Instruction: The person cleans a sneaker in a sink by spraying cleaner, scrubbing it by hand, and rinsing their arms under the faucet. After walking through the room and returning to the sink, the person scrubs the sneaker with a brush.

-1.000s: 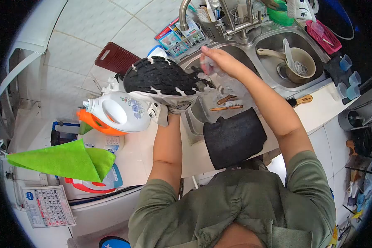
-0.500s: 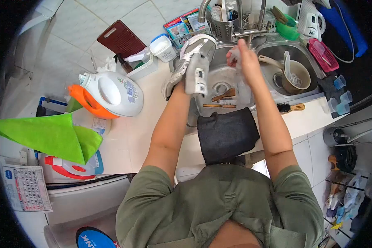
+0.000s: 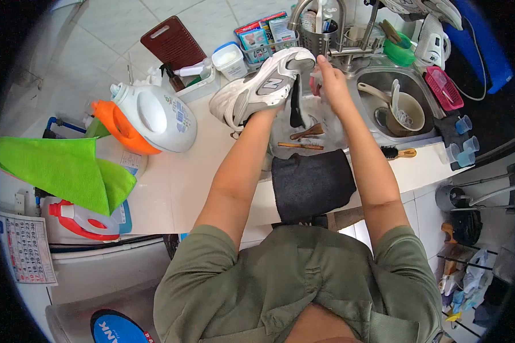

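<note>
My left hand holds up a white and grey sneaker (image 3: 263,86) over the left edge of the sink; the shoe hides its fingers, and only my left wrist (image 3: 262,116) shows below. The sneaker's side with a large N faces up, and a dark strip hangs beside it. Close to the shoe's right end, under the faucet (image 3: 342,28), is my right hand (image 3: 333,86). Its thumb stands apart from the curled, partly hidden fingers, amid water. Below, a wooden brush (image 3: 307,131) and a second wooden-backed brush (image 3: 301,146) lie in the left basin.
A pot (image 3: 405,117) sits in the right basin (image 3: 383,74). A black-bristled brush (image 3: 399,152) and a black cloth (image 3: 313,186) lie at the front edge. Left stand a big detergent bottle (image 3: 154,120) and a green cloth (image 3: 57,171). A white tub (image 3: 230,62) stands behind.
The sneaker has turned from sole and heel toward its side with the N, and moved slightly. My right hand has shifted a little left and down. The view has shifted slightly.
</note>
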Action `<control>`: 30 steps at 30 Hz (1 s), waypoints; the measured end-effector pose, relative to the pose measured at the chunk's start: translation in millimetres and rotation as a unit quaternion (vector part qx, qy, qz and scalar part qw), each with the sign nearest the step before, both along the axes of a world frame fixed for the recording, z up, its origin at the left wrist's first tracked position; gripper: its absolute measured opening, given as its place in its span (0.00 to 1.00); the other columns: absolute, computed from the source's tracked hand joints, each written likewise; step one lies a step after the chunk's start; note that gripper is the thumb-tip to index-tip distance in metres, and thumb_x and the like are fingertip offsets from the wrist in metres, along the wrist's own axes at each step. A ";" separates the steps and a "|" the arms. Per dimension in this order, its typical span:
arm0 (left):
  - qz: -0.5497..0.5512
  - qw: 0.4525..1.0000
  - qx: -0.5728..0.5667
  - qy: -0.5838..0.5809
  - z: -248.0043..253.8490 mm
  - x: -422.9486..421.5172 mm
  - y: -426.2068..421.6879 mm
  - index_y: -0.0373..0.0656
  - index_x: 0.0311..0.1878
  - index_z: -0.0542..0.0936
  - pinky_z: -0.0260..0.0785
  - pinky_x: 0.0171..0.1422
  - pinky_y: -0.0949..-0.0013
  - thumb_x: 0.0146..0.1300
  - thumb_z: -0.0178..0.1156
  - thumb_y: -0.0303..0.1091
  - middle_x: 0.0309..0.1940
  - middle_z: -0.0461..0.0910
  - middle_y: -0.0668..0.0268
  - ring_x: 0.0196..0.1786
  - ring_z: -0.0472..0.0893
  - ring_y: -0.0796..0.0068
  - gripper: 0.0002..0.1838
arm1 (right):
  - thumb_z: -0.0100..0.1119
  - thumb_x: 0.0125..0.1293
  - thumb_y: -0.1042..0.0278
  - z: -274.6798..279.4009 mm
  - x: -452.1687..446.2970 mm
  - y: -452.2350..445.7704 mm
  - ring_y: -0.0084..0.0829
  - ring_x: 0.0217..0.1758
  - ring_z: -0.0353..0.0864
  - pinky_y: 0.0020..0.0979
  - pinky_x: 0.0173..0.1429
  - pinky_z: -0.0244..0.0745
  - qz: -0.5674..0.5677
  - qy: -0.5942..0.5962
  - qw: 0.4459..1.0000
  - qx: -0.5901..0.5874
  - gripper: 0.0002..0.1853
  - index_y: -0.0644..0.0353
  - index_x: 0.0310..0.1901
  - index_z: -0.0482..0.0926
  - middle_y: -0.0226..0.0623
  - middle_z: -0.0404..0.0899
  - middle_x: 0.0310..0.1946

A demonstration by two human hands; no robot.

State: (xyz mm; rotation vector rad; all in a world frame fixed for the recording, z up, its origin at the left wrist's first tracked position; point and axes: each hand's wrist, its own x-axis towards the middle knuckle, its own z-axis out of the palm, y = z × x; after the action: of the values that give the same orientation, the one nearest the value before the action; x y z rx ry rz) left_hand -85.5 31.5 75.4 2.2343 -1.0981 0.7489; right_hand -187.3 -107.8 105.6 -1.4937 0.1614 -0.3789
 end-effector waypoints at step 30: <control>-0.019 0.999 0.003 0.043 5.3 -4.0 -12.5 0.43 0.48 0.74 0.66 0.51 0.68 0.65 0.48 0.40 0.43 0.75 0.65 0.47 0.74 0.72 0.14 | 0.48 0.62 0.39 3.1 -5.1 10.4 0.25 0.16 0.70 0.25 0.22 0.63 0.090 0.017 0.995 0.039 0.27 0.60 0.26 0.74 0.34 0.73 0.17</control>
State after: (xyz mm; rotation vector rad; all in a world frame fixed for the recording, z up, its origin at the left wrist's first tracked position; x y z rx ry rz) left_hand -89.5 19.0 80.7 2.2223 -1.0985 0.6287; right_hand -192.3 -97.4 108.7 -1.4257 0.0672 -0.1994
